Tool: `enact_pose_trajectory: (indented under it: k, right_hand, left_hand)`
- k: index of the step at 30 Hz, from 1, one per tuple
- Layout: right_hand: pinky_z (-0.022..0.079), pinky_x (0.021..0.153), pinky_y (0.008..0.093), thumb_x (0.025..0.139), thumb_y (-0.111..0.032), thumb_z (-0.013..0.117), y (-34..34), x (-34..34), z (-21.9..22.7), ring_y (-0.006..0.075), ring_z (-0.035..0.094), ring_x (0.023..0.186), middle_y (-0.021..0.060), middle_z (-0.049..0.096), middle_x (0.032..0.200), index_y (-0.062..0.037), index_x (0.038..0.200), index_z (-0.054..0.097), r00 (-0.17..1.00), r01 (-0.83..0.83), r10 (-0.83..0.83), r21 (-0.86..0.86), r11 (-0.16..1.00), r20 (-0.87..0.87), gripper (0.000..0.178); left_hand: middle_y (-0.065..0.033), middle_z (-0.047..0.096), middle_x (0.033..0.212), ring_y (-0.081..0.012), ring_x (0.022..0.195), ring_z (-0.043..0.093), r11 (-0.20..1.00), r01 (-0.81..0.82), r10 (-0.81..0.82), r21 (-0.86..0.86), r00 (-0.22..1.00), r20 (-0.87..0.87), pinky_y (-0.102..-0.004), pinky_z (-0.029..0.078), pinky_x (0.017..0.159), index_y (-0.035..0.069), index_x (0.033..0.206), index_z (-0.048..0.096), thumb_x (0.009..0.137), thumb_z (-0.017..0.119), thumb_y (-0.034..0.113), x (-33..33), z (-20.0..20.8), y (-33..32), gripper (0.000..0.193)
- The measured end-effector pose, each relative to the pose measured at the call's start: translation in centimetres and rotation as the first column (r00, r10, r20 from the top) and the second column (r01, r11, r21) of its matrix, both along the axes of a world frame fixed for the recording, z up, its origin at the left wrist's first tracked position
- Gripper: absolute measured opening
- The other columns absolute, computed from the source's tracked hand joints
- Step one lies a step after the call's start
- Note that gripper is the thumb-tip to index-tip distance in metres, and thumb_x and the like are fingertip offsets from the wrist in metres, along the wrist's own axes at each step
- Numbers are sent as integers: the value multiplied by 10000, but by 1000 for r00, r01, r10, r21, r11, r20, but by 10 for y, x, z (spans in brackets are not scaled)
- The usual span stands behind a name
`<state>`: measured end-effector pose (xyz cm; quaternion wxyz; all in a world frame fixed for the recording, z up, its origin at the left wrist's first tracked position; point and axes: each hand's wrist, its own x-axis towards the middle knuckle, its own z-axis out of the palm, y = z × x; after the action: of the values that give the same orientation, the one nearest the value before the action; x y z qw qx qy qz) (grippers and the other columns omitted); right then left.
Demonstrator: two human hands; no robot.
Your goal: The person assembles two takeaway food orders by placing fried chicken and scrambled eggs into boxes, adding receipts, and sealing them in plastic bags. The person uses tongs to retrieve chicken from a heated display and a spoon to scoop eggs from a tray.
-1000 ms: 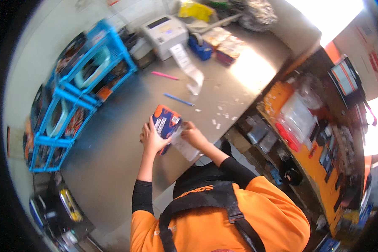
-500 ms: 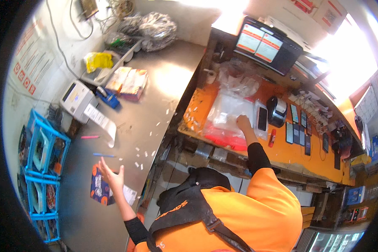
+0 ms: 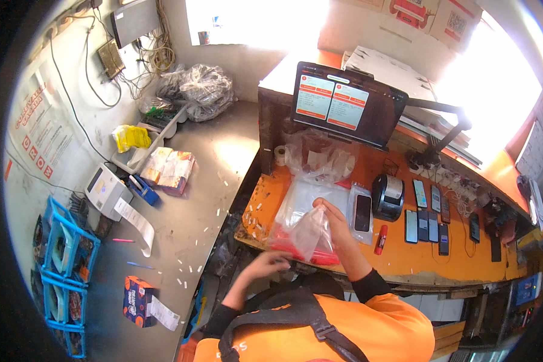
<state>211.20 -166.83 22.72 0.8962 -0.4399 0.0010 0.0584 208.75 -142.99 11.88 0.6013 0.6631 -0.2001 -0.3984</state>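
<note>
My right hand (image 3: pixel 335 224) pinches a clear plastic bag (image 3: pixel 304 232) by its top and lifts it off a stack of bags with red strips (image 3: pixel 295 205) on the orange desk (image 3: pixel 404 256). Just below the bag's lower edge is my left hand (image 3: pixel 270 264), fingers pointing toward it; I cannot tell whether it grips the bag. A blue and orange box (image 3: pixel 137 300) with a white label (image 3: pixel 163 312) lies by itself on the grey table (image 3: pixel 217 157) at the lower left.
On the desk are a dark monitor (image 3: pixel 344 104), a black label printer (image 3: pixel 387 196), a bagged phone (image 3: pixel 362 212), a row of phones (image 3: pixel 431 211) and a red marker (image 3: pixel 381 239). The grey table holds a white printer (image 3: pixel 105 192), packets (image 3: pixel 170 169) and blue crates (image 3: pixel 63 265).
My left hand has come off the box, which now lies on the grey table. The view has swung to the orange desk. My right hand has lifted a clear bag from the stack.
</note>
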Motion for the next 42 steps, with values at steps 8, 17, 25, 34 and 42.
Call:
enact_pose_trajectory:
  k: [8,17,25,34,42]
  right_hand:
    - [493,697,269,934,-159,495,3,3,23,139,613,808,40,631,965,-15,1159,568,997,17,-25,-107,994,-77,277]
    - [491,596,486,861,-126,489,-1,104,74,379,628,683,206,630,782,-189,1454,186,729,681,77,-710,-181,680,669]
    - [521,603,451,823,-112,525,17,97,69,368,628,659,174,642,765,-151,1410,283,763,644,-3,-760,87,646,636]
    - [462,567,305,861,-349,614,115,-38,-35,151,594,619,82,629,685,-24,817,614,828,-282,555,-793,540,84,329]
    - [467,626,228,880,-281,614,122,-44,-62,81,554,703,12,608,799,-59,900,609,722,-628,671,-570,530,-171,223]
  left_hand:
    - [-60,567,1091,-181,992,546,595,-530,258,-604,838,-480,-335,454,835,62,1216,488,703,768,429,-32,19,-36,691]
    - [45,453,663,-30,491,389,340,-938,900,-74,347,-264,-191,287,391,106,819,522,837,662,122,-61,35,44,142]
    - [-58,633,784,-162,692,624,216,-849,720,-483,473,-508,-261,508,632,33,878,598,775,669,-22,-105,42,76,137]
    - [7,614,622,-64,556,515,519,-849,591,102,443,674,-262,402,502,-55,841,663,814,688,125,-75,68,40,184]
    - [-38,639,791,-104,704,584,342,-876,917,-340,390,-80,-258,485,648,14,839,636,699,755,-12,-79,48,21,185]
